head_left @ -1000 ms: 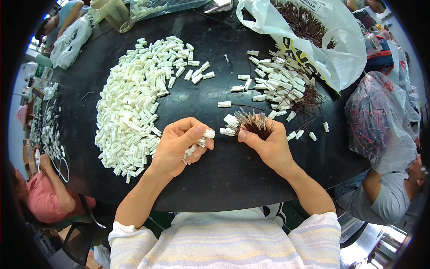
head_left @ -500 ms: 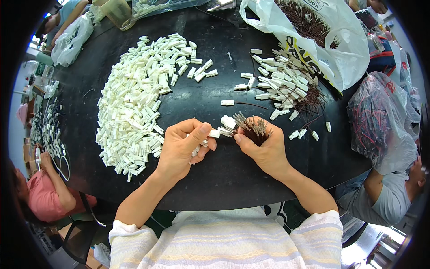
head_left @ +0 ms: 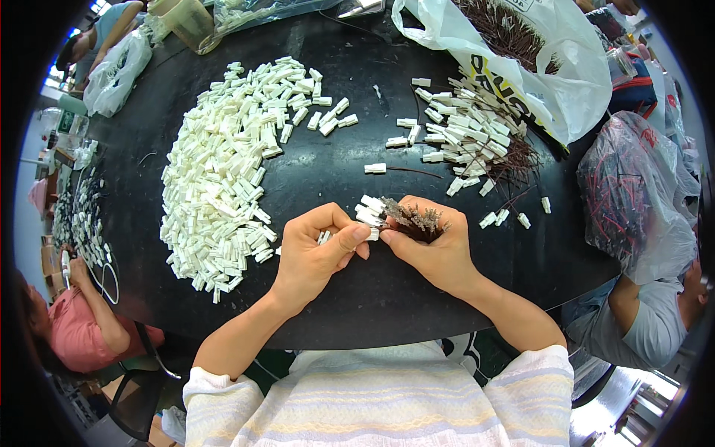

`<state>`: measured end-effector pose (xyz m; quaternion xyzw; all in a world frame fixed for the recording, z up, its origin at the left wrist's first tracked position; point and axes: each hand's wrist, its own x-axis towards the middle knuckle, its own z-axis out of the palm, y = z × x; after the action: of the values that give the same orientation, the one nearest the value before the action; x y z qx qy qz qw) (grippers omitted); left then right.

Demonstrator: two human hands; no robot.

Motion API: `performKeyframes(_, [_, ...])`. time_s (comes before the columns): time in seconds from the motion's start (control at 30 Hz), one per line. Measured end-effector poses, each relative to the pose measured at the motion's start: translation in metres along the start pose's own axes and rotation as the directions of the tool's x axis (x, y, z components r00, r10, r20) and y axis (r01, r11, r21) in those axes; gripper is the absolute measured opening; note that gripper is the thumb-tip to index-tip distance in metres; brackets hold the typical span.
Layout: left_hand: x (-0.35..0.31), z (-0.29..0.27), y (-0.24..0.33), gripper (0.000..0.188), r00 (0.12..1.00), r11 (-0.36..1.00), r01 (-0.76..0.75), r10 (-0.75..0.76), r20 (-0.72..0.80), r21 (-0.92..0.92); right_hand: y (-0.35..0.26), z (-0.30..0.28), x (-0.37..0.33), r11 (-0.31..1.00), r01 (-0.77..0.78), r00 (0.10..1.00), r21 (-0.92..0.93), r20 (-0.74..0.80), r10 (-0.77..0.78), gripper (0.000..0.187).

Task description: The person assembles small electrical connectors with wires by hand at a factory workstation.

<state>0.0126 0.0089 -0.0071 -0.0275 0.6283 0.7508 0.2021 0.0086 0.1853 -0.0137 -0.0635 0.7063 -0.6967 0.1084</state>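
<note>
My right hand is closed around a bundle of thin brown wires with metal-tipped ends. Several white plastic connector housings sit on wire ends at the bundle's left side. My left hand pinches a white connector housing between thumb and forefinger, right against the bundle. Another white housing shows among the left hand's curled fingers. A large heap of loose white housings lies left of my hands. Beyond the right hand is a pile of housings with brown wires attached.
A white plastic bag of brown wires lies open at the far right of the black table. A clear bag with red wires stands at the right edge. Co-workers sit at both sides. A plastic container stands at the far left.
My left hand has moved slightly right, bringing its housing up against the wire bundle. More white housings now show together at the bundle's left side.
</note>
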Motion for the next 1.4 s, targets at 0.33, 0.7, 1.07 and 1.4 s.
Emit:
performKeyframes(0.33, [-0.001,-0.001,0.003,0.021,0.999,0.996,0.036,-0.036,0.007,-0.082,-0.001,-0.004,0.002,0.966,-0.126,0.992,0.225,0.055,0.116,0.014])
performKeyframes(0.7, [-0.001,0.001,0.001,0.018,1.0,0.996,-0.007,0.008,-0.01,0.086,0.001,-0.007,0.001,0.981,-0.074,0.996,0.18,0.071,0.062,0.011])
performKeyframes(1.07, [0.012,-0.018,0.013,0.029,0.938,0.783,0.327,-0.203,0.28,-0.529,-0.006,-0.015,0.007,0.943,-0.166,0.983,0.288,-0.03,0.182,0.011])
performKeyframes(1.4, [0.007,-0.018,0.014,0.026,0.972,0.96,0.169,-0.124,0.201,-0.225,-0.009,-0.016,0.008,0.983,-0.148,0.989,0.112,0.018,0.147,0.01])
